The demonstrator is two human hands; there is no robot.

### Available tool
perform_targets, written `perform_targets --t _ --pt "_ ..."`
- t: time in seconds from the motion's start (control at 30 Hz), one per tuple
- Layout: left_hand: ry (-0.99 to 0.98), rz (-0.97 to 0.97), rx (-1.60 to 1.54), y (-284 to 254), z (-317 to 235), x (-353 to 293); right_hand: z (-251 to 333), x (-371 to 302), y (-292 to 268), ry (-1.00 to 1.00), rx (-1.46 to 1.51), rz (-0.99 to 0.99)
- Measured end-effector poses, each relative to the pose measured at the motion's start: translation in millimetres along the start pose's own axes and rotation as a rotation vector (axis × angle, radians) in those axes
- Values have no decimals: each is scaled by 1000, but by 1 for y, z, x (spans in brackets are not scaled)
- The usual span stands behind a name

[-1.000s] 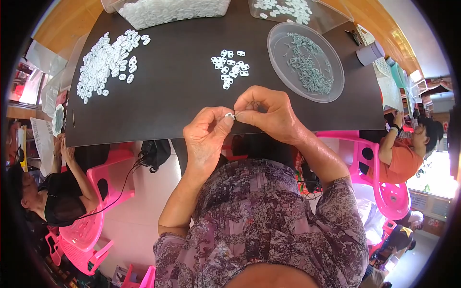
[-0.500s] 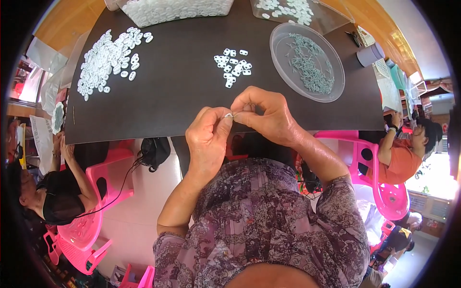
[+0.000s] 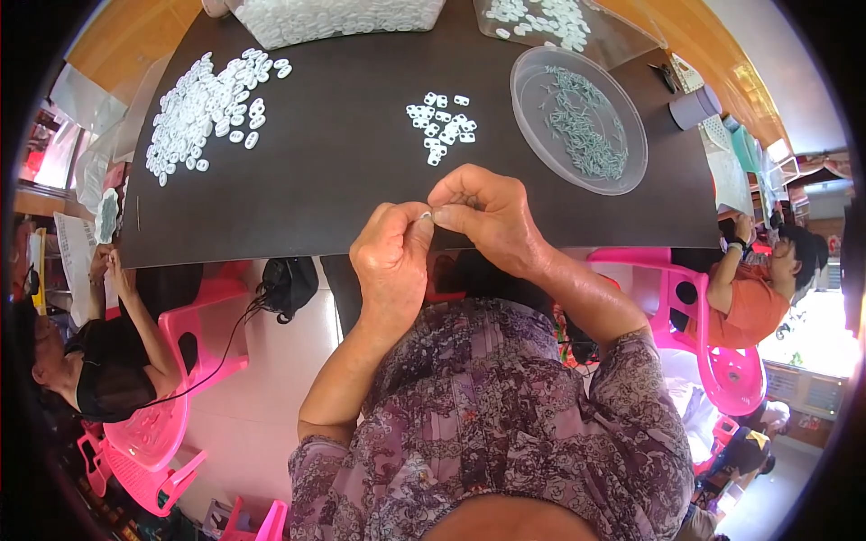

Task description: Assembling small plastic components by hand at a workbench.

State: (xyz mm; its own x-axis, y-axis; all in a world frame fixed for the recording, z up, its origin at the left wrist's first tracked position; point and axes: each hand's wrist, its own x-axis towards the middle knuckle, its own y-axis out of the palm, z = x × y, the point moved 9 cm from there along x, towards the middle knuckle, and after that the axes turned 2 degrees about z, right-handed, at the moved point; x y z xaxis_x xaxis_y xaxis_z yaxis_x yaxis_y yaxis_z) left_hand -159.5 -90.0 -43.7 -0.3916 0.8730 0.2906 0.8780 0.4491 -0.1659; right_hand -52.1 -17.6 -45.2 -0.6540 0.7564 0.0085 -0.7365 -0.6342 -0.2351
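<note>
The left hand (image 3: 394, 254) has a narrow grip, thumb and forefinger pinching a white piece (image 3: 426, 215) mostly hidden by the fingertips. The right hand (image 3: 492, 215) brings its own thumb and forefinger narrowly up to that piece; whether its grip is closed on the piece or on something thinner cannot be told. Both hands hang over the dark surface (image 3: 316, 162), close to its near edge, which runs just in front of the person's body.

Beyond the hands lies a loose group of small pieces (image 3: 445, 126), with a broad strip of surface between it and the oval pieces (image 3: 203, 108) heaped along the left edge. To the right, a round dish (image 3: 530, 126) of green pins (image 3: 586, 131) leaves a narrower gap. A tub (image 3: 352, 36) and a clear tray (image 3: 618, 36) bound the far side; a cup (image 3: 695, 108) stands near the right edge. Pink chairs (image 3: 732, 383) flank the person, and a co-worker (image 3: 117, 379) sits by the left corner. There a white sheet (image 3: 77, 261) bears dark print, too small to read
</note>
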Motion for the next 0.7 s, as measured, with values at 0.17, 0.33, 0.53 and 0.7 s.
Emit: perform_targets --t 0.17,0.33,0.53,0.7 --pt "-293 29 -324 4 29 -4 -1 2 0 -22 3 -10" --pt "-348 42 -428 5 33 -5 -2 1 3 -28 45 1" --pt "-347 22 -467 5 35 -7 3 0 4 -103 -181 -50" --pt "-279 -50 -406 0 35 -9 11 -2 9 -192 -330 -112"
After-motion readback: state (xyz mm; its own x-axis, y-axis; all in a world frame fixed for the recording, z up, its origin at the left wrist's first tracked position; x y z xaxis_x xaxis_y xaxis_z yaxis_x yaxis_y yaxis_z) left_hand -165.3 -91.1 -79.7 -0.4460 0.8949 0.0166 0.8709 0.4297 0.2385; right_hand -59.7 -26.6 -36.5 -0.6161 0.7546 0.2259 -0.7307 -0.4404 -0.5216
